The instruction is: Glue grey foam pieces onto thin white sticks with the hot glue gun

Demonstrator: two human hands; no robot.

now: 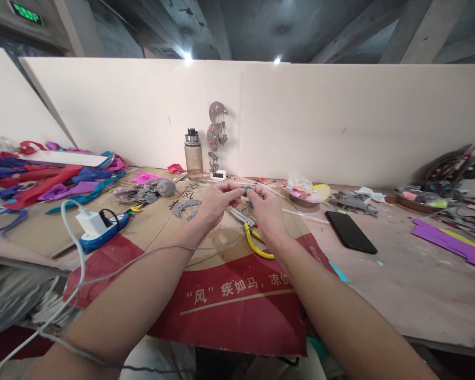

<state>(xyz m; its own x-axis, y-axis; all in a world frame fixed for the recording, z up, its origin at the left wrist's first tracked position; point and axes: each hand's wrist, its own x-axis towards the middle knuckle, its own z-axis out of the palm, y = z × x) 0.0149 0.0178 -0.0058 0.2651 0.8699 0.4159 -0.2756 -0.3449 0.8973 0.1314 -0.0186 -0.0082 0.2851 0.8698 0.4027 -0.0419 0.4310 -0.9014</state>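
My left hand (221, 199) and my right hand (263, 206) meet above the cardboard, both closed in a pinch. Between their fingertips is a small blue-grey piece (245, 188), too small to name. A thin grey cord (142, 256) passes by my left forearm toward the hands. Just below my right hand lie scissors with yellow handles (257, 244), partly covered by it. Beside my left wrist, a grey crescent-shaped piece (182, 207) rests on the printed cardboard sheet (237, 316).
A bottle (193, 158) and a hanging crescent ornament (217, 126) stand behind. At right are a phone (350, 232) and a bowl of small parts (306, 194). Left are a blue power strip (103, 232), a white cable (79, 253), grey yarn (166, 187) and coloured fabric strips (63, 182).
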